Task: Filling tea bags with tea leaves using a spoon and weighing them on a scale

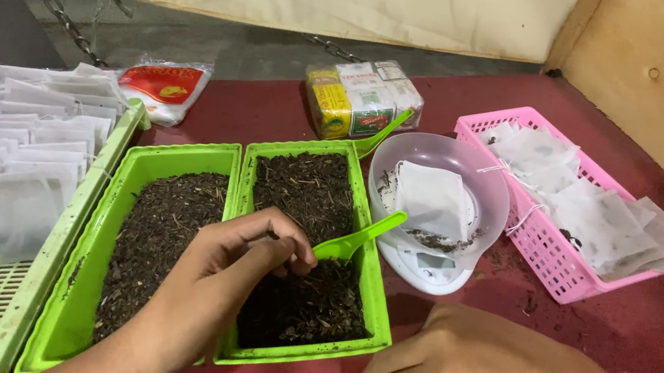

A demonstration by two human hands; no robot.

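Observation:
My left hand [245, 256] reaches over the right green tray [375, 304] of dark loose tea and pinches the handle of a green plastic spoon [360, 235], whose scoop end lies in the tea. A second green tray [77, 299] of the same tea sits beside it on the left. My right hand [478, 370] rests flat on the red table near the front edge, fingers spread and holding nothing. Just right of the trays a clear plastic bowl [487, 175] stands on a small white scale [430, 273], with a white filter bag [433, 200] and some tea crumbs inside.
A pink basket [544, 265] of filled white bags is at the right. A light green basket [48, 262] of empty white bags is at the left. Behind the trays lie a wrapped pack of boxes [363, 98], another green spoon [384, 132] and a red-and-white pouch [164, 88].

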